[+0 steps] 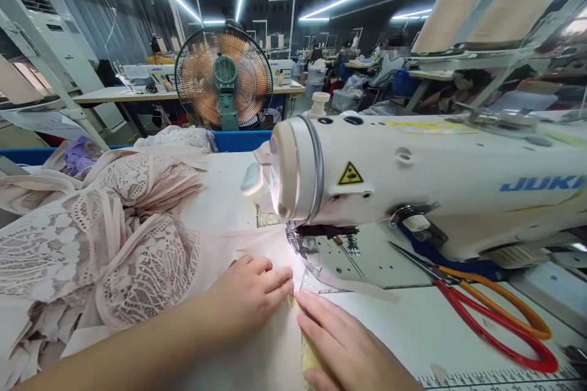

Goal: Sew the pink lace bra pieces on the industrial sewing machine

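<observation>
The left hand lies over the smooth pale pink fabric panel, its fingers close together and slightly bent, the fingertips at the panel's right edge. Its thumb is hidden, so whether this grip pinches any cloth cannot be told. The right hand is palm down just beside it, its grip wide and flat, fingers stretched forward over the yellow strip on the counter, the fingertips by the panel's near right edge.

The panel runs from the left toward the needle area of the white sewing machine with blue lettering, its far right part lying beside the metal presser parts. A narrow pale pink strip extends right from there across the machine's bed.

On the left of the counter is a heap of pale pink lace pieces, with a purple fabric piece at its far left. To the right, scissors with one red and one orange handle lie open, blades pointing far left. Along the near right edge runs a white ruler scale. Beyond the counter stands a round black-and-green fan.
</observation>
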Demonstrator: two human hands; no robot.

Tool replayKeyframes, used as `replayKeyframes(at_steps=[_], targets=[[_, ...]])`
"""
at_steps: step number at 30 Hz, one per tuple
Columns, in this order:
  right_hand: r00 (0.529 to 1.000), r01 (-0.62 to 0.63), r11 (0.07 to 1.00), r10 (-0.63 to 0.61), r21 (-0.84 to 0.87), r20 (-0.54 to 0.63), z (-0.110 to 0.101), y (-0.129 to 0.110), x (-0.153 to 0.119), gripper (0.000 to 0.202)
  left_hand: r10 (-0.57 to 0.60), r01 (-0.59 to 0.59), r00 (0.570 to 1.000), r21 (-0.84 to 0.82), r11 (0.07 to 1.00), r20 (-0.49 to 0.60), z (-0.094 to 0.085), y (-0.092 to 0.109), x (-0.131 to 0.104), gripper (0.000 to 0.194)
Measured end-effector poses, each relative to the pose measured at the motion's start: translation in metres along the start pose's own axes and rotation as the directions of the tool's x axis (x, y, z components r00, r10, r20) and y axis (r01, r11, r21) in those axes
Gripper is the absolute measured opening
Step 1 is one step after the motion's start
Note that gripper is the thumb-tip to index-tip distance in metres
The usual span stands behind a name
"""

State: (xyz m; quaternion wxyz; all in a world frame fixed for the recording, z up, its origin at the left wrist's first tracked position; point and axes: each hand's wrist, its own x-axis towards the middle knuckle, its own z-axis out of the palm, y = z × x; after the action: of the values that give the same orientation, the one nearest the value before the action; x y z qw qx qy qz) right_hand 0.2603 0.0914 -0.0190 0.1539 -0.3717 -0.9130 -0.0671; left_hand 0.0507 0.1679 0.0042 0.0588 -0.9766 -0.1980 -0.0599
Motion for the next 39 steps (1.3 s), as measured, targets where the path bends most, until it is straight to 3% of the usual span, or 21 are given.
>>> replayKeyframes(at_steps=[6, 14, 31, 39], targets=[[0.999, -0.037, 0.999, 0.037, -0.023, -0.003, -0.002, 0.0, -0.008, 0.035, 0.014, -0.014, 0.999, 0.008, 1.0, 0.032, -0.008, -0.002, 0.0, 0.029], [0.987, -0.138, 0.987, 0.144, 0.086, -0.065, 0.006, 0.002, -0.015, 0.027, 0.043, -0.043, 0.999, 0.014, 0.999, 0.026, -0.009, -0.008, -0.002, 0.028], [0.99, -0.111, 0.992, 0.115, 0.059, -0.081, 0.005, 0.005, -0.014, 0.024, 0.057, -0.054, 0.998, 0.107, 0.993, -0.025, -0.009, -0.019, 0.007, 0.019], [0.991, -0.108, 0.992, 0.112, 0.059, -0.07, 0.006, 0.003, -0.016, 0.023, 0.014, -0.016, 1.0, 0.16, 0.987, 0.016, -0.01, -0.029, 0.011, 0.022]])
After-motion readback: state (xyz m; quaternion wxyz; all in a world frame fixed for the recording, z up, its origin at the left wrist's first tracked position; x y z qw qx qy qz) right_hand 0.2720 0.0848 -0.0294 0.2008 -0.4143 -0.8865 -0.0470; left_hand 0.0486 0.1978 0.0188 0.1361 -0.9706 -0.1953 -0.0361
